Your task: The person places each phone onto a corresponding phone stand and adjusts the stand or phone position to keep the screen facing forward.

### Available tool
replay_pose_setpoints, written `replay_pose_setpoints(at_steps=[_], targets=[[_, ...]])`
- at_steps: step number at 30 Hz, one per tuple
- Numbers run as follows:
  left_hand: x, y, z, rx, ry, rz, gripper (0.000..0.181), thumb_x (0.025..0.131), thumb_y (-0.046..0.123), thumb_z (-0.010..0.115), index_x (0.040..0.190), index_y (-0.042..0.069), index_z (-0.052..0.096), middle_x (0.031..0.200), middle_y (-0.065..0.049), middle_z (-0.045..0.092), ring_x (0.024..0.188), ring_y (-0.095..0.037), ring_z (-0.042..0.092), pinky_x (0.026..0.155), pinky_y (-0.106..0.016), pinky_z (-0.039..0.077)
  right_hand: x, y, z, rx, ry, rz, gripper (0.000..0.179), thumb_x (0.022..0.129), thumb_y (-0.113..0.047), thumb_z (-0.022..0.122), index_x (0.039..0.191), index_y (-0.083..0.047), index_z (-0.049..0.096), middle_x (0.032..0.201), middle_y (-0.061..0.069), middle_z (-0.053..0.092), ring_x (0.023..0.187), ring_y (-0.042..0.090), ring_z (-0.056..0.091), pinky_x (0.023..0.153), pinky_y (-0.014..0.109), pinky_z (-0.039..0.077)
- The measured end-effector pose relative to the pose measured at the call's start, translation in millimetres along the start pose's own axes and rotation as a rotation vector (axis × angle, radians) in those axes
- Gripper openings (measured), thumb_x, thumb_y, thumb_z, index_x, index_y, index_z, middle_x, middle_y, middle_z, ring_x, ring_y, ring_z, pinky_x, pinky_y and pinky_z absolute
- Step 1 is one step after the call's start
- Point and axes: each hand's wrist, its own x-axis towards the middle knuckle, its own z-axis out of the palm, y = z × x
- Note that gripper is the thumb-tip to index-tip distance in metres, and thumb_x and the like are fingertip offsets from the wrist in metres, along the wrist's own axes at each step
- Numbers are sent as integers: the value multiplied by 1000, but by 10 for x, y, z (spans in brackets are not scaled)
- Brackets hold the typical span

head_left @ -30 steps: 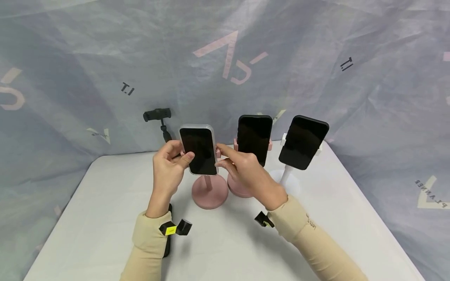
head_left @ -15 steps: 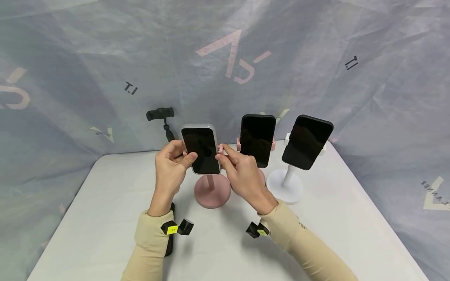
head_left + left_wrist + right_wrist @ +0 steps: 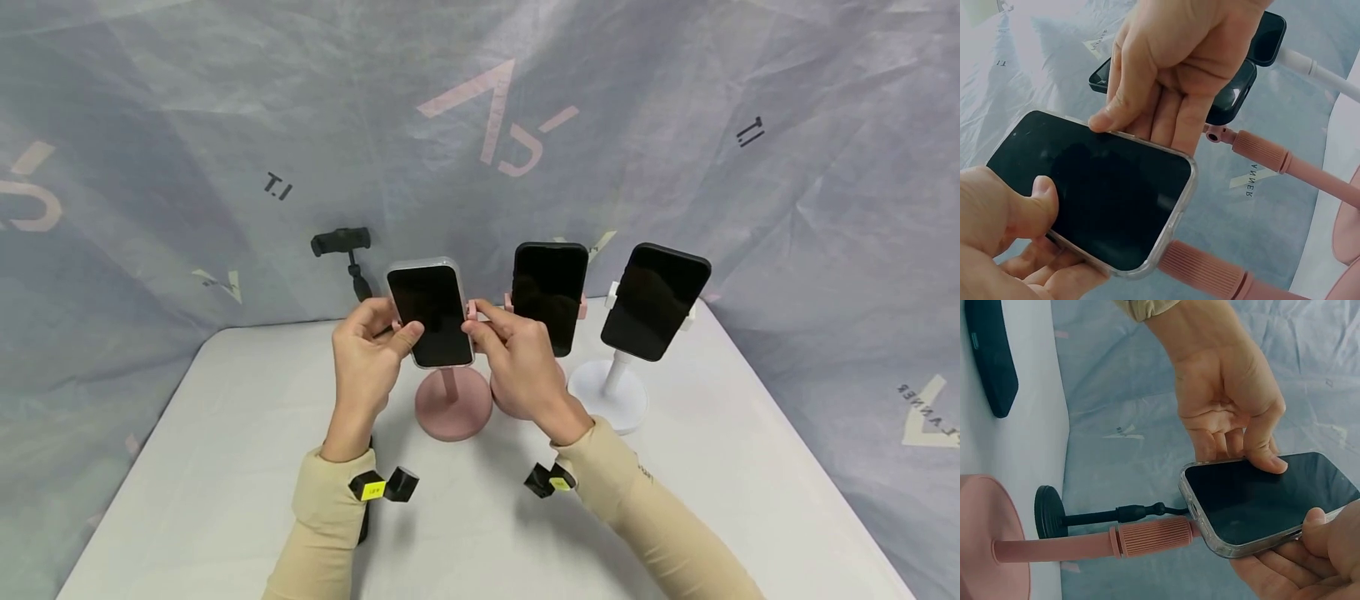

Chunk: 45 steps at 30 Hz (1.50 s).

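A smartphone [image 3: 431,317] with a dark screen, in a clear case, is in front of the top of a pink phone stand [image 3: 453,408]. My left hand [image 3: 367,350] holds the phone's left side, thumb over the screen and fingers behind. On the opposite side, my right hand [image 3: 521,358] pinches the edge, its thumb at the case rim and its index finger by the pink clamp [image 3: 472,310]. In the left wrist view the ribbed pink stem [image 3: 1204,269] comes out from under the phone. The phone's back and most of the clamp are hidden.
To the right stand a second phone [image 3: 550,292] on a pink stand and a third [image 3: 656,302] on a white stand [image 3: 609,396]. A black stand [image 3: 341,242] is at the back left. Another black phone [image 3: 994,356] lies on the white table [image 3: 225,417], partly under my left forearm.
My right hand has moved in, and its thumb has come onto the phone's right edge. The phone has shifted slightly up and right. My left hand keeps its grip.
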Motion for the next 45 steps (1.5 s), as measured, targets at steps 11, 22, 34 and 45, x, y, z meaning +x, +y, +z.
replay_pose_setpoints(at_steps=[11,22,34,45], targets=[[2,15,11,7,-14,0,25,82,-12,80,105,-7,70,89,14,73,72,-4,66,67,-18,57,25,7,-12,22,-5,45,34,100,-16,67,129,1,70,105,14,79,87,22,79,79,29,62],[-28,12,-8,23,-32,-17,25,83,-11,79,106,-6,70,89,13,72,75,-6,66,69,-19,58,-10,10,7,36,8,75,32,98,-16,69,127,-2,72,106,11,79,88,21,79,78,27,62],[-84,-74,-33,4,-31,-7,61,85,-3,80,142,-1,59,119,-24,72,94,-1,74,84,-22,59,-70,42,42,25,-9,70,40,103,-20,63,139,-1,62,115,15,77,95,23,78,84,36,62],[-163,-262,-5,20,-60,-11,41,89,2,78,128,-5,67,114,-26,74,95,0,74,84,-21,59,-182,141,125,2,6,40,43,106,-21,60,144,-2,56,105,15,78,82,21,76,74,35,61]])
